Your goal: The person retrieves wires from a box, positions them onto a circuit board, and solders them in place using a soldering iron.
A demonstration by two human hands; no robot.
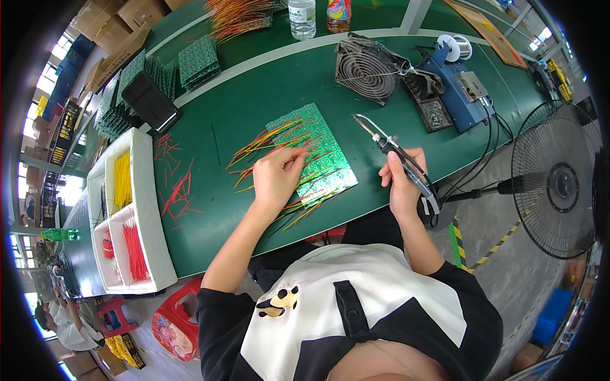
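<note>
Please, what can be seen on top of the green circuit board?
Red and yellow wires lie across the green circuit board; what is beneath the left hand cannot be seen.

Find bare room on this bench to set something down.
Bare: between the phone and the square fan, beyond the circuit board; between the loose red wires and the left forearm. Crowded: the circuit board, under red and yellow wires and the left hand.

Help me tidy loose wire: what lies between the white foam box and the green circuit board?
The head view shows scattered red wires, one thin dark strand, red and yellow wires jutting off the circuit board, and the left hand and forearm.
</note>
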